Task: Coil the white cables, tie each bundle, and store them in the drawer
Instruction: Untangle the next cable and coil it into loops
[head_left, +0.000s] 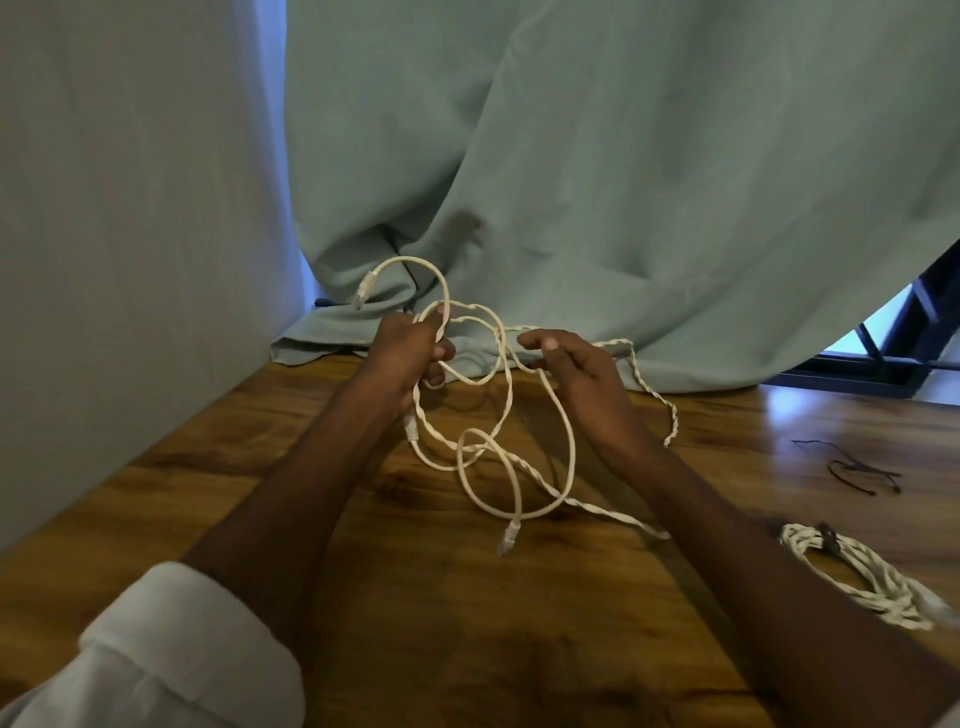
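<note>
Fingers of my left hand (415, 353) curl round several loops of the white cable (519, 467), holding them up above the tabletop (260, 493). My right hand (582, 374) sits just beside, its fingers loosely bent, with a strand running under the thumb; I cannot tell whether it pinches the strand. Below both hands the slack hangs in tangled loops, one plug (508, 538) dangling nearest me and another plug (363, 291) sticking up beyond my left fingers. Right of my right forearm lies a tied bundle (857, 577), with dark ties (857, 473) beyond it.
</note>
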